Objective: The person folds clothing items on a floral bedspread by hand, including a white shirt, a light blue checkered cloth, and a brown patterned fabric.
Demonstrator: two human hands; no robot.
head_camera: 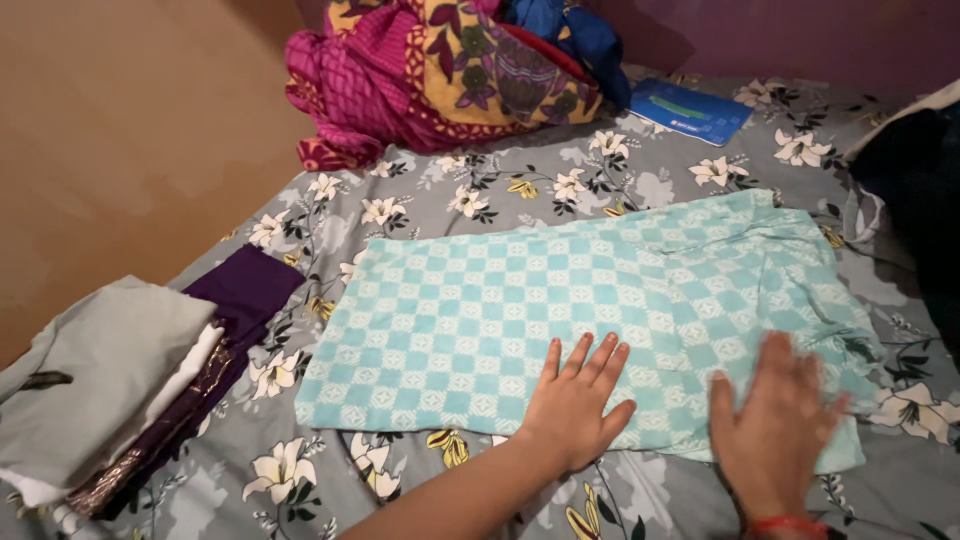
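I see both palms flat, fingers spread, gripping nothing: left hand [575,405] and blurred right hand [775,425] press the near edge of the teal checked cloth [560,310] spread on the floral bedsheet [500,190], likely smoothing it. Folded stack [130,380] lies left of the cloth, unfolded pile [440,70] beyond it.

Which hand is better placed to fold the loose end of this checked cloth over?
Probably the right hand: it lies flat by the rumpled end of the checked cloth; the left hand presses mid-cloth.
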